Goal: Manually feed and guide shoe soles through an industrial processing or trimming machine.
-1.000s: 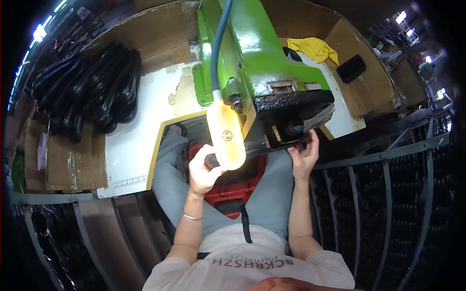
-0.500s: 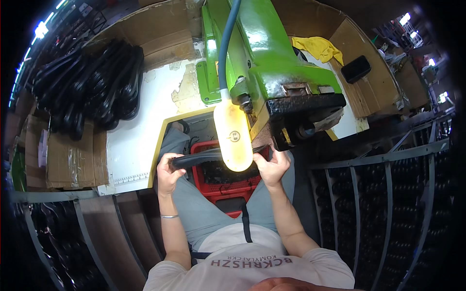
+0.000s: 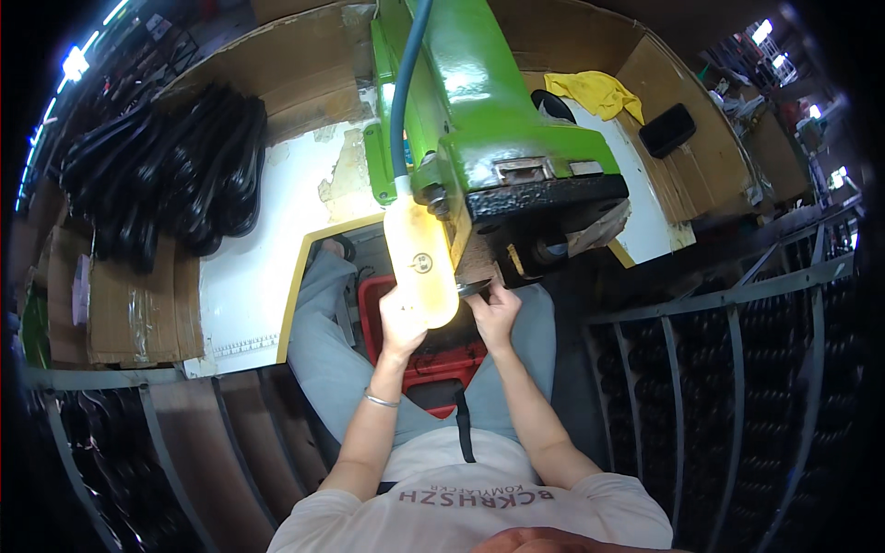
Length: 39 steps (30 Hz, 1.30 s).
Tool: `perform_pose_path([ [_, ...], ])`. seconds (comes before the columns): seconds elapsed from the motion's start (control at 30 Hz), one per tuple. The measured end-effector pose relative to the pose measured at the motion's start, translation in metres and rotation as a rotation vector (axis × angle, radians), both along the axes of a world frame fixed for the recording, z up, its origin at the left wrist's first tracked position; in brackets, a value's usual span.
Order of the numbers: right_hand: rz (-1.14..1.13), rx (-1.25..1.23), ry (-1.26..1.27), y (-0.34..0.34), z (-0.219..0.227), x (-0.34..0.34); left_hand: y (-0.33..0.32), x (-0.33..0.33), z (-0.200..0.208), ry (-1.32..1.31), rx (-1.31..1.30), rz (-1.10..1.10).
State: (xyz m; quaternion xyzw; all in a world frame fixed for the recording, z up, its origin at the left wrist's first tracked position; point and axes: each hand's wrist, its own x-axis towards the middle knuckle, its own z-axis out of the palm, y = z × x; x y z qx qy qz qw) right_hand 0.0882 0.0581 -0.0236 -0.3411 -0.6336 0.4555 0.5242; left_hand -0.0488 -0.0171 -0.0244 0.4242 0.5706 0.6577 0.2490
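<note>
A short visible piece of a glossy black strip (image 3: 475,288) lies under the front of the green machine (image 3: 535,152). My right hand (image 3: 496,316) is shut on it, fingertips pinched close below the machine's working parts. Beside the glowing yellow lamp (image 3: 421,263) is my left hand (image 3: 403,323), its fingers curled and partly covered by the lamp. What the left hand holds is hidden there. The lamp also covers the strip's left part.
Many black strips lie piled (image 3: 171,170) on the white tabletop (image 3: 244,304) at the left. A red basket (image 3: 438,369) stands between my knees. A yellow cloth (image 3: 595,94) and a black phone (image 3: 666,130) are at the back right. Metal racks (image 3: 701,387) flank me.
My left hand has moved right, from the strip's far left end to beside the lamp. My right hand has shifted slightly left. Most of the strip has gone out of sight.
</note>
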Motion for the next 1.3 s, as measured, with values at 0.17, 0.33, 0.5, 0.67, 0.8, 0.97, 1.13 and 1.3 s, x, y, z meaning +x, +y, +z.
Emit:
perform_pose_path([
  [0.17,0.313,-0.963,0.653,0.001,-0.085,0.019,0.011,0.038,-0.023,-0.417,0.113,0.099],
  [0.33,0.138,-0.689,0.566,0.017,-0.061,0.049,0.023,0.050,-0.024,-0.602,0.148,0.082],
  [0.5,-0.264,-0.152,0.149,0.036,0.027,0.081,0.014,0.034,-0.011,-0.101,0.085,0.095],
  [0.67,-0.275,0.072,-0.108,0.031,0.078,0.094,-0.013,-0.012,0.030,-0.015,0.140,-0.056],
  [0.8,-0.140,0.159,-0.022,0.019,0.083,0.072,-0.029,-0.030,0.068,-0.268,0.219,0.042],
  [0.97,-0.117,0.371,-0.153,0.008,0.067,0.049,-0.068,-0.064,0.044,-0.507,0.213,0.076],
  [1.13,-0.014,0.417,-0.066,-0.001,0.071,0.015,-0.096,-0.090,0.030,-0.634,0.231,-0.063],
  [1.3,-0.002,0.565,-0.058,-0.001,0.076,0.004,-0.089,-0.099,0.012,0.241,-0.518,-0.078],
])
